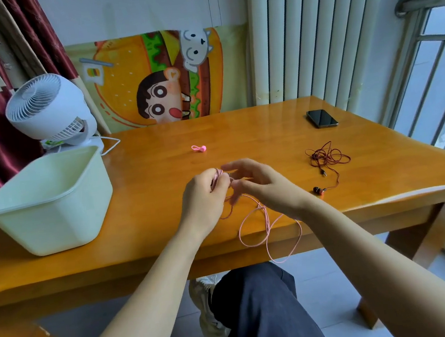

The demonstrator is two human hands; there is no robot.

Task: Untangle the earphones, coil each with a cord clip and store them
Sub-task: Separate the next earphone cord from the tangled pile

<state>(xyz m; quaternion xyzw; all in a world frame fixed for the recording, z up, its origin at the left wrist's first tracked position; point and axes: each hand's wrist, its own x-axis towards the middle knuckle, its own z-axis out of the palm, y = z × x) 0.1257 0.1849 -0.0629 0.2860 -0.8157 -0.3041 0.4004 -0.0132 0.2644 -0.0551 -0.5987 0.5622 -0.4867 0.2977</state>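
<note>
Pink earphone cord (266, 218) is bunched in the gripping left hand (205, 195) over the table (239, 130) front, tail looping off the edge toward me, right hand (262, 184) blurred so grip unclear, pink cord clip (199, 148) dead ahead, nearest the left.

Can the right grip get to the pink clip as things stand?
Probably yes: the clip lies on bare table just beyond the right grip, nothing between. But it is busy at the cord the left grip holds.

Pink earphones (266, 220) partly coiled, loose loops hanging, red earphones (328, 156) tangled, pink cord clip (199, 148) lying apart
</note>
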